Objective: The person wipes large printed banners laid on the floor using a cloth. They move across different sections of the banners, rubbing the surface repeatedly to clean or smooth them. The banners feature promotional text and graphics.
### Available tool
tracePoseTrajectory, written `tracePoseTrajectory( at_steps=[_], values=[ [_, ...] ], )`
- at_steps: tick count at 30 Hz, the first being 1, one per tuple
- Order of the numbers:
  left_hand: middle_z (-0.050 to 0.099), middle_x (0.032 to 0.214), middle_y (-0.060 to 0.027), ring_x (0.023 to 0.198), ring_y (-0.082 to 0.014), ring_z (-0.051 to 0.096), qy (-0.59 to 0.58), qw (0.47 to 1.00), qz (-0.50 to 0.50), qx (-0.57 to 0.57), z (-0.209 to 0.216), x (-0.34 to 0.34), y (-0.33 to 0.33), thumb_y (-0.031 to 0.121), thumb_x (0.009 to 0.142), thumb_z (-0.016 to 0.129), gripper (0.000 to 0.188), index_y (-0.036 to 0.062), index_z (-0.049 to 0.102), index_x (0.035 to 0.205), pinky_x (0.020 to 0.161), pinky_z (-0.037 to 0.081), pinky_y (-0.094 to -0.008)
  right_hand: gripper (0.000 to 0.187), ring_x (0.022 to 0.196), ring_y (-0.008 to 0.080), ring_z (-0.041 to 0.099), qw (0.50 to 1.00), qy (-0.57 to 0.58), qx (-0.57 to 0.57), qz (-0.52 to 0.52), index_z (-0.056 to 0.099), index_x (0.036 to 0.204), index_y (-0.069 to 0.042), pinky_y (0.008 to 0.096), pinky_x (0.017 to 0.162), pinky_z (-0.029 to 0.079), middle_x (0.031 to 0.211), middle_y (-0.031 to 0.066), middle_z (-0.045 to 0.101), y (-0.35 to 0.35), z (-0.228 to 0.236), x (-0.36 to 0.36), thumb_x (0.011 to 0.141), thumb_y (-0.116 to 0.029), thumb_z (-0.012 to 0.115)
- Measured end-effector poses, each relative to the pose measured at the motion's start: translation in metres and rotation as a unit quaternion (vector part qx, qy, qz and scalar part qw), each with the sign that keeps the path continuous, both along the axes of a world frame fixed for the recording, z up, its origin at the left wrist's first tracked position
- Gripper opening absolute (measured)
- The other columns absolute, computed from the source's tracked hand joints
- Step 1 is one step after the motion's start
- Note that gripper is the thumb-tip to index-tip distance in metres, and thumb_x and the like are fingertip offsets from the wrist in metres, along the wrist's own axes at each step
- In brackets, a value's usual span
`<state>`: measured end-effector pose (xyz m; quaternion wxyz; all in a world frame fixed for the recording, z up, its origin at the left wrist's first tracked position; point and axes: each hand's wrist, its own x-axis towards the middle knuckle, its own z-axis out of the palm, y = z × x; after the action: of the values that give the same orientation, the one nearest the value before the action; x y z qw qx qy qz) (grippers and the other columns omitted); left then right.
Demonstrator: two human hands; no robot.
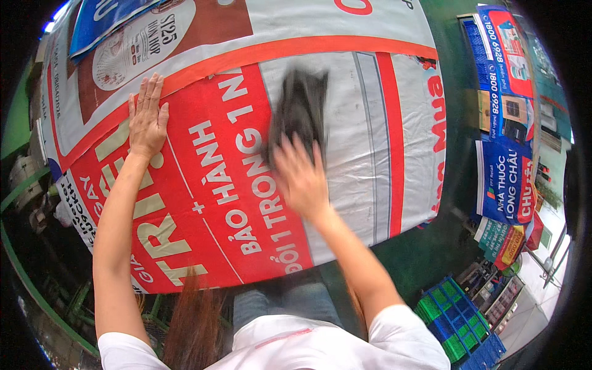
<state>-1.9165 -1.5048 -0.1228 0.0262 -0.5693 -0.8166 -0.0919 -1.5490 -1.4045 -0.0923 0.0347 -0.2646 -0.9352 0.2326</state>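
Note:
A large printed banner sheet (216, 166), red and white, is spread over the wide surface in front of me. My left hand (148, 123) lies flat on it at the left, fingers stretched, by the edge of another banner (203, 65) at the far side. My right hand (302, 176) is at the middle of the red and white sheet, its fingers on the near end of a black cloth (302, 102). Both cloth and hand are smeared by motion. The cloth lies across the white part, beside the red.
At the far left a blue printed sheet (111, 21) lies on top of the banners. Off to the right hang or stand more printed banners (502, 182). Blue and green plastic crates (456, 320) sit at the lower right. A green metal rail (43, 308) runs along the lower left.

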Motion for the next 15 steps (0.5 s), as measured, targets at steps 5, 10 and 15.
tracePoseTrajectory(
  at_steps=[5, 10, 15],
  values=[
    [0.023, 0.158, 0.002, 0.147, -0.0157, 0.014, 0.004, 1.0, -0.003, 0.0, -0.001, 0.0, -0.001, 0.031, 0.099, 0.036, 0.056, 0.0208, 0.022, 0.152, 0.12, 0.007, -0.0454, 0.057, 0.135, 0.0237, 0.041, 0.996, -0.011, -0.015, 0.083, 0.052, 0.134, -0.022, 0.0516, 0.113, 0.019, 0.143, 0.0062, 0.048, -0.07, 0.02, 0.097, 0.08, -0.028, 0.065],
    [0.022, 0.158, -0.0008, 0.147, -0.0175, 0.014, -0.002, 1.0, 0.0, -0.023, 0.003, 0.001, -0.002, 0.025, 0.098, 0.038, 0.057, 0.018, 0.023, 0.153, 0.119, 0.008, -0.0449, 0.055, 0.133, 0.0299, 0.041, 0.99, 0.09, -0.026, 0.107, 0.052, 0.132, -0.019, 0.0535, 0.11, 0.027, 0.14, 0.0113, 0.049, 0.047, -0.009, -0.031, 0.08, -0.026, 0.066],
    [0.023, 0.158, -0.0015, 0.148, -0.0187, 0.013, -0.013, 0.999, -0.01, -0.031, 0.005, -0.001, -0.001, 0.024, 0.096, 0.037, 0.059, 0.0163, 0.023, 0.152, 0.119, 0.006, -0.0456, 0.05, 0.134, 0.0325, 0.041, 0.972, 0.202, 0.093, -0.074, 0.049, 0.136, -0.017, 0.0531, 0.109, 0.03, 0.142, 0.0113, 0.047, 0.233, -0.03, -0.106, 0.089, -0.031, 0.058]
  ],
)
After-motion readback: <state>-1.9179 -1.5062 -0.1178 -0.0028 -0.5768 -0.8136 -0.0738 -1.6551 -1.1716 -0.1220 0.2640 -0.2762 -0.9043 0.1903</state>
